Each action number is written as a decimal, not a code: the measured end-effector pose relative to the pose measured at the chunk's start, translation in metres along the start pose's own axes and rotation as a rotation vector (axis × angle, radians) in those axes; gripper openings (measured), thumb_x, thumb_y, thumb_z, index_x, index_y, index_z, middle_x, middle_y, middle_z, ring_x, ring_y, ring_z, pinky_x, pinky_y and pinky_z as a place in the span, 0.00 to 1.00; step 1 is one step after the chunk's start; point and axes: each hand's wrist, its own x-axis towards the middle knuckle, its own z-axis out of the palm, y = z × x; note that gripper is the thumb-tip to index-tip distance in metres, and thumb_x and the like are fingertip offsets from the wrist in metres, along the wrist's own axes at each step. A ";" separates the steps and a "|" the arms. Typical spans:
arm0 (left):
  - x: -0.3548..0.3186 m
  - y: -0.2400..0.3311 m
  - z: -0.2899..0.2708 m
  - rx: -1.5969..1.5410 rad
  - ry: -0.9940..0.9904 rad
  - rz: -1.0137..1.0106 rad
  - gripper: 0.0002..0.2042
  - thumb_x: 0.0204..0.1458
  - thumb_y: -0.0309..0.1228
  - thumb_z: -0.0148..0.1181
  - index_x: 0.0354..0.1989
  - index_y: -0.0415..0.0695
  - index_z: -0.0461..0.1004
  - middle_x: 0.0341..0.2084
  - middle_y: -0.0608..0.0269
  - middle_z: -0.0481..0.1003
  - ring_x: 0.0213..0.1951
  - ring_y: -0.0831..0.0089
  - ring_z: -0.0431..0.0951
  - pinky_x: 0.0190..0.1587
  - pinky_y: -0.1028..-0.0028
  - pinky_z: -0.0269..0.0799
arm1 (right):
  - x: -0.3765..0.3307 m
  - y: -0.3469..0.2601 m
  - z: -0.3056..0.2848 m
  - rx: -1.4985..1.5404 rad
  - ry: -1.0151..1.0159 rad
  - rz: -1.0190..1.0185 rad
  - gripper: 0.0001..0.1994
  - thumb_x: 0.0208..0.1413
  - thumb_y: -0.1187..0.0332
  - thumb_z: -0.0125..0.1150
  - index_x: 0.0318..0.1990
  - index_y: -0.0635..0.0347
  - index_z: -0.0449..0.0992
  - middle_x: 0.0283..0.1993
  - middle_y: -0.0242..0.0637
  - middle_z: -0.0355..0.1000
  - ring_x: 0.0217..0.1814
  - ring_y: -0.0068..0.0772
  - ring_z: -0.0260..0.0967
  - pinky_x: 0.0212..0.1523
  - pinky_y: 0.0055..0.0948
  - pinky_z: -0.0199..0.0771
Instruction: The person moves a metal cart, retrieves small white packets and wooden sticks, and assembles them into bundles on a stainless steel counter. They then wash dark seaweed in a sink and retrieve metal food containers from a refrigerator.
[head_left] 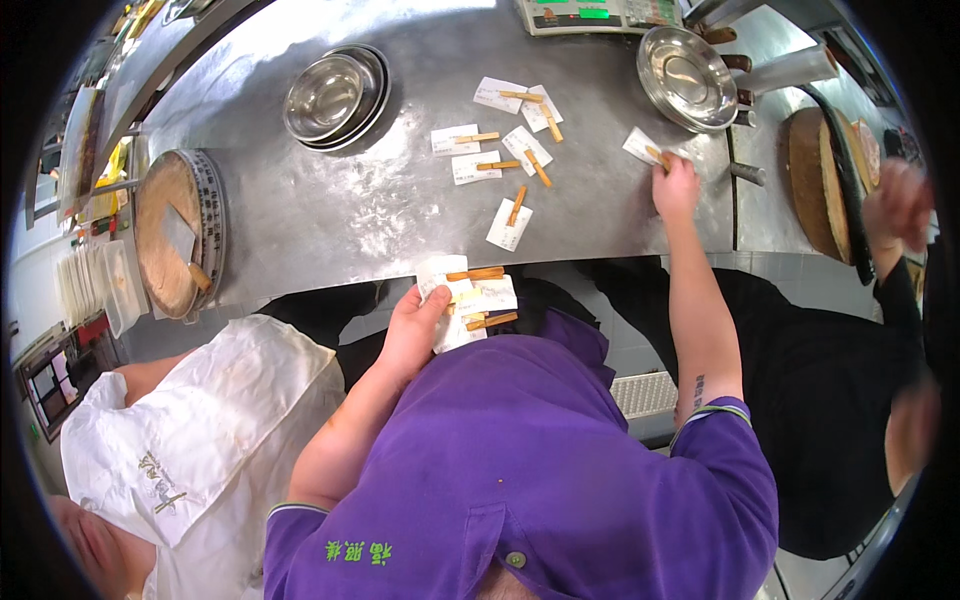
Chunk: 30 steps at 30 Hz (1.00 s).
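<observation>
Close to my body at the table's front edge, my left hand (413,322) grips several white paper slips (487,293), with wooden clothespins (475,273) clipped on them. My right hand (676,188) reaches out over the right side of the steel table. Its fingers are pinched on a wooden clothespin (657,155) attached to a white slip (637,144), which is at the tabletop. Between my hands and farther back, more slips lie spread out, each with a clothespin; the nearest slip (507,232) has its clothespin (517,205) pointing away from me.
Nested steel bowls (325,98) stand at the back left of the steel table (270,220), another bowl (685,78) at the back right. A scale (600,15) is at the far edge. Round chopping boards (165,235) flank both sides; one carries a cleaver (180,235). Co-workers stand left and right.
</observation>
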 end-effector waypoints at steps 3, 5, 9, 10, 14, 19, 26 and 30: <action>-0.008 0.006 0.008 0.054 0.003 0.020 0.15 0.64 0.31 0.52 0.56 0.38 0.68 0.46 0.58 0.76 0.44 0.72 0.77 0.47 0.70 0.75 | -0.015 -0.024 -0.009 0.565 -0.199 0.187 0.17 0.58 0.64 0.62 0.52 0.63 0.75 0.45 0.38 0.75 0.46 0.33 0.72 0.50 0.34 0.71; -0.006 0.007 0.008 0.072 0.008 0.056 0.15 0.64 0.31 0.52 0.56 0.38 0.68 0.46 0.59 0.76 0.44 0.73 0.77 0.48 0.71 0.74 | -0.050 -0.067 -0.024 0.999 -0.333 0.214 0.15 0.60 0.65 0.62 0.51 0.63 0.76 0.43 0.33 0.75 0.44 0.24 0.70 0.48 0.26 0.71; -0.001 0.000 0.008 0.040 -0.007 0.097 0.16 0.64 0.31 0.52 0.57 0.38 0.68 0.47 0.59 0.76 0.45 0.74 0.76 0.48 0.72 0.73 | -0.143 -0.171 -0.084 1.252 -0.641 0.060 0.13 0.59 0.68 0.63 0.50 0.63 0.75 0.44 0.34 0.75 0.45 0.24 0.71 0.48 0.25 0.71; 0.000 -0.002 0.009 0.036 -0.026 0.098 0.16 0.64 0.31 0.53 0.57 0.38 0.68 0.47 0.59 0.76 0.45 0.74 0.76 0.48 0.73 0.73 | -0.161 -0.180 -0.074 1.216 -0.602 -0.078 0.13 0.59 0.67 0.63 0.49 0.63 0.75 0.44 0.36 0.75 0.45 0.26 0.71 0.48 0.26 0.72; -0.001 -0.004 0.011 0.022 -0.049 0.094 0.17 0.63 0.31 0.53 0.58 0.38 0.67 0.47 0.60 0.76 0.46 0.74 0.76 0.48 0.73 0.73 | -0.178 -0.209 -0.084 1.147 -0.750 -0.113 0.14 0.59 0.64 0.62 0.48 0.62 0.73 0.44 0.42 0.75 0.45 0.33 0.74 0.48 0.30 0.73; 0.000 -0.008 0.002 0.017 -0.034 0.056 0.18 0.61 0.30 0.54 0.58 0.39 0.66 0.48 0.61 0.75 0.47 0.73 0.76 0.49 0.72 0.73 | -0.187 -0.207 -0.081 1.118 -0.887 -0.119 0.15 0.59 0.63 0.61 0.49 0.62 0.72 0.44 0.41 0.76 0.45 0.35 0.75 0.48 0.31 0.73; -0.003 -0.006 0.002 -0.046 0.031 0.057 0.21 0.63 0.39 0.55 0.58 0.38 0.66 0.48 0.59 0.74 0.48 0.72 0.75 0.50 0.71 0.73 | -0.192 -0.216 -0.088 1.055 -0.858 -0.245 0.14 0.56 0.65 0.62 0.47 0.62 0.74 0.42 0.42 0.77 0.43 0.41 0.76 0.45 0.33 0.74; -0.003 -0.001 -0.001 0.044 0.068 0.004 0.22 0.63 0.44 0.55 0.55 0.37 0.68 0.46 0.59 0.75 0.45 0.73 0.76 0.48 0.72 0.73 | -0.189 -0.219 -0.094 1.038 -0.882 -0.267 0.13 0.56 0.65 0.62 0.45 0.62 0.75 0.41 0.42 0.77 0.42 0.42 0.76 0.43 0.34 0.74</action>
